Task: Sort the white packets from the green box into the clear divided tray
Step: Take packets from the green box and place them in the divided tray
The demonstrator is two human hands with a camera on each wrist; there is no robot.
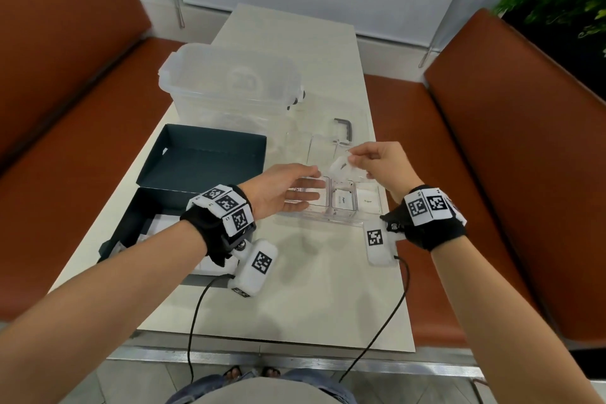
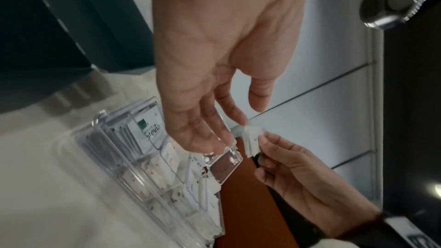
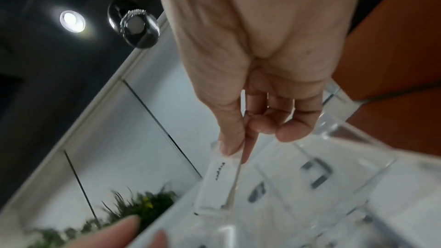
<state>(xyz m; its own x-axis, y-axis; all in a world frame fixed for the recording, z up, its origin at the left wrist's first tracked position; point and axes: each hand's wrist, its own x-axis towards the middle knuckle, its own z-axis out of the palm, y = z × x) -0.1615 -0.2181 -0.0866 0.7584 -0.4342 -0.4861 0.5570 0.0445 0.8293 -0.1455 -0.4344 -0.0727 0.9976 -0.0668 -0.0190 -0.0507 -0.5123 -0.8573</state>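
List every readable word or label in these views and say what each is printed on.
"Stevia": white packet standing in the clear divided tray.
"Pepper", blurred but likely: packet pinched by the right hand.
Labels on packets in the tray, head view: too small.
Wristband markers: patterns, no words.

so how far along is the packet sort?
Partway. Done: several compartments of the clear divided plastic tray already hold packets. In hand: the right hand pinches a small white paper packet above the tray; the left hand is open beside it. Left: more white packets sit in the dark green cardboard box.
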